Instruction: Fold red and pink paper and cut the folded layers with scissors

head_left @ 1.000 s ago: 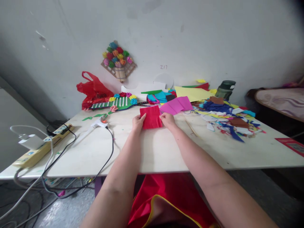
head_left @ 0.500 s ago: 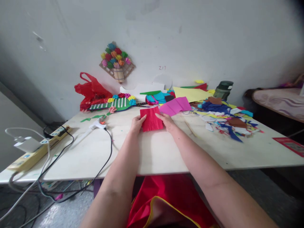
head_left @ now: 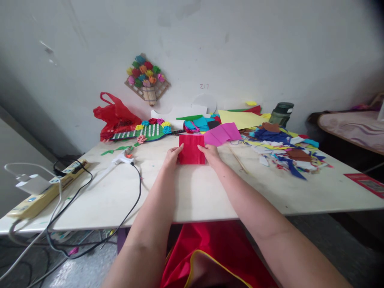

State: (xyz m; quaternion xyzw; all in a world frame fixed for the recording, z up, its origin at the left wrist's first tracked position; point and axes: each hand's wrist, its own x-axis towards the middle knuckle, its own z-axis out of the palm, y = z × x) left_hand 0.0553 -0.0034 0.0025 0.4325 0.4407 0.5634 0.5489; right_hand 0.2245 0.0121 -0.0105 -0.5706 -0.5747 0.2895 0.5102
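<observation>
My left hand (head_left: 172, 155) and right hand (head_left: 211, 154) pinch the red crepe paper (head_left: 191, 150) by its sides over the white tabletop (head_left: 198, 196) | early stage, I'd judge: flat square, no glue showing | glue gun (head_left: 123, 157) lies leftward | beyond, finished paper roses (head_left: 167, 129) trim the green board (head_left: 149, 133)

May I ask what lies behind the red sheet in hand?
Beyond the red sheet, blue pieces and a magenta sheet show; whatever the red one covers is hidden.

1 head camera overlooks the table (head_left: 201, 196), seemingly close.
</observation>
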